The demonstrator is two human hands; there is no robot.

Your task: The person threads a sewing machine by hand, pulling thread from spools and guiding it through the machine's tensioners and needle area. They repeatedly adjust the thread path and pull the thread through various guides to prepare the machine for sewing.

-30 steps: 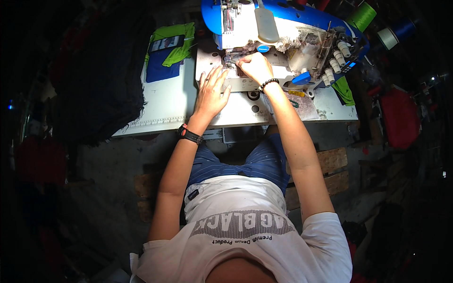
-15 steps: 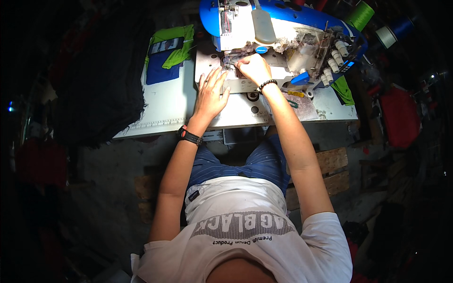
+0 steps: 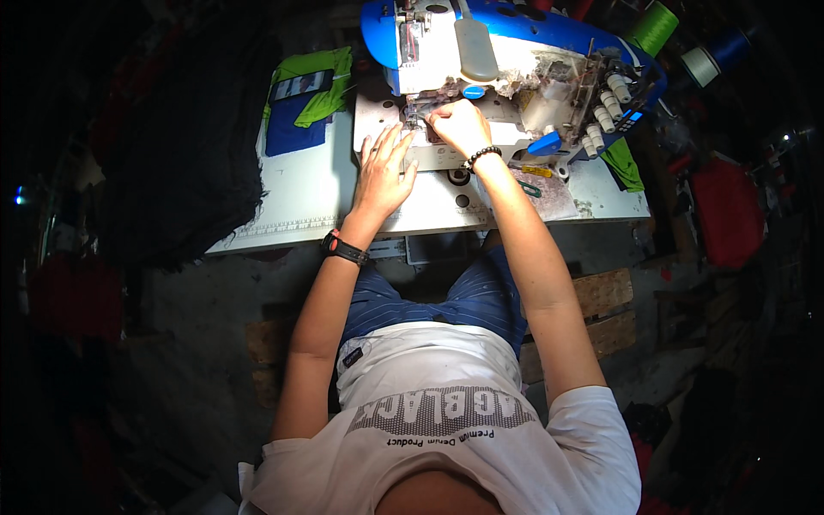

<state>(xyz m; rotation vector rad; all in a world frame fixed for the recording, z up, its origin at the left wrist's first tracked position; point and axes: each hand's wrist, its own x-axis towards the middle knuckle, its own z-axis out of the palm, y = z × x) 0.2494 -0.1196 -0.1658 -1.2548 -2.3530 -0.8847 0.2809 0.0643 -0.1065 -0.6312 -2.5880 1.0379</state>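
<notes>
A blue and white sewing machine with several thread tension knobs stands at the far side of the table. My left hand rests on the front of its pale bed, fingers stretched out and slightly apart. Close beside the presser foot, my right hand is bent inward with its thumb and fingers pinched together. Whatever lies between those fingertips is too small and too brightly lit to make out. The needle area is partly hidden by glare and by my right hand.
Left of the machine, a phone lies on green and blue cloth. Dark fabric is heaped at the table's left. Small green snips and a yellow tool lie right of my right wrist. Thread cones stand behind.
Almost nothing differs. The picture has shifted very slightly, and both hands keep their places at the machine.
</notes>
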